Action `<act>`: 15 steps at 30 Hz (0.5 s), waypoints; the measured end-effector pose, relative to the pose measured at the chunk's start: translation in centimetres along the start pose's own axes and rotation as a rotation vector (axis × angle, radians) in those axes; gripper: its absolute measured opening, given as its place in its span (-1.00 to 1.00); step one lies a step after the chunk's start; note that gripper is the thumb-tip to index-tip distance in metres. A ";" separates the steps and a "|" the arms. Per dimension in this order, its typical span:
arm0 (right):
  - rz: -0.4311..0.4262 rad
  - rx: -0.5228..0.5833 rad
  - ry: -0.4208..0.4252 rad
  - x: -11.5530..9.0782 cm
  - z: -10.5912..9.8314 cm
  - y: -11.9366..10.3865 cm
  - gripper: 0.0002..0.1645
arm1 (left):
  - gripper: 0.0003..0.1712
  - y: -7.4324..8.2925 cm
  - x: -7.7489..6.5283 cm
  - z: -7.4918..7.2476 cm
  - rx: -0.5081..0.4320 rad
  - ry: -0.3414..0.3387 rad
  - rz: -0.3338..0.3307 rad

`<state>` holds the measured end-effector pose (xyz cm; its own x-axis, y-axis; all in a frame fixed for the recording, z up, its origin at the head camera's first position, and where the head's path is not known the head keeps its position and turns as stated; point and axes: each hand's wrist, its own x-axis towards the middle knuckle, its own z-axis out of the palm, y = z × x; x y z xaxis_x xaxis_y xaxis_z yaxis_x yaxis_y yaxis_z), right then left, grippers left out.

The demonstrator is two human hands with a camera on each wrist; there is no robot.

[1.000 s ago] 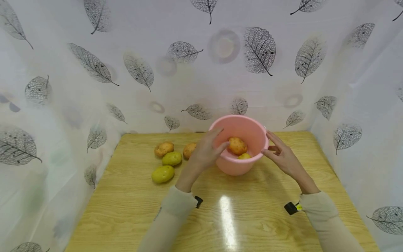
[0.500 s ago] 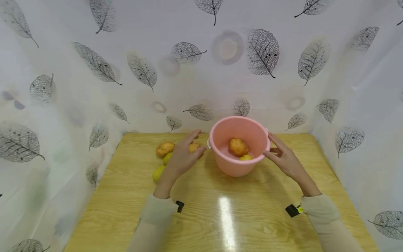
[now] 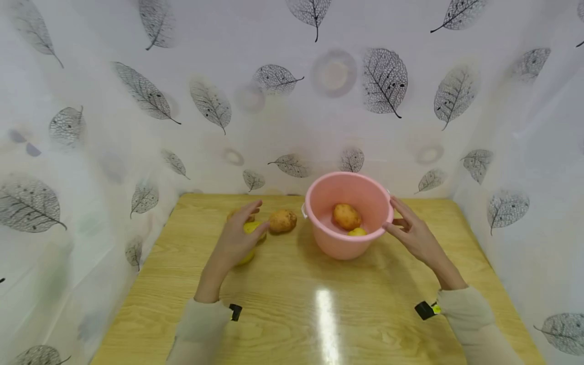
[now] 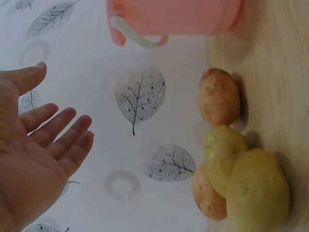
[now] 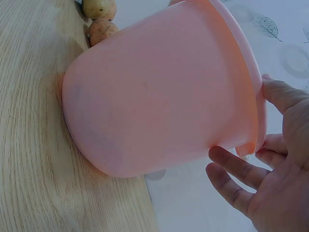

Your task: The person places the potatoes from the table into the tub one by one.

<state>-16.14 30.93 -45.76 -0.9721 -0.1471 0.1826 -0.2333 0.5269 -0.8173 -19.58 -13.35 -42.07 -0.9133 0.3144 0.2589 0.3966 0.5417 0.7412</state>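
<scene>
We see the pink bucket (image 3: 339,247) on the wooden table (image 3: 283,314), a brown potato (image 3: 347,216) and a partly hidden yellow potato (image 3: 357,232) inside it. The right hand (image 3: 416,237) holds the bucket's rim with thumb and bent fingers, so a hard press or tug from that one side could tip it. Left of the bucket, the left hand (image 3: 234,241) is empty, fingers loosely spread, seemingly clear of the potato cluster (image 4: 258,191). A careless brush, we judge, could roll those potatoes into the lone potato (image 3: 282,221) nearest the bucket.
</scene>
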 end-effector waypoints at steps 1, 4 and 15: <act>0.000 -0.002 0.002 -0.1 0.0 0.0 -0.10 | -0.29 -0.3 -0.2 -0.2 -0.008 -0.002 -0.001; 0.000 0.001 0.007 -0.2 0.1 0.3 -0.10 | -0.30 -1.4 -0.6 -0.6 -0.028 -0.007 0.013; -0.002 -0.002 0.008 -0.2 0.2 0.3 -0.11 | -0.32 -5.1 -3.0 -2.8 0.017 0.058 0.035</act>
<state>-16.05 30.95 -46.10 -0.9718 -0.1417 0.1885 -0.2353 0.5285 -0.8157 -19.15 -19.29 -44.90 -0.9025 0.2881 0.3200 0.4293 0.5443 0.7207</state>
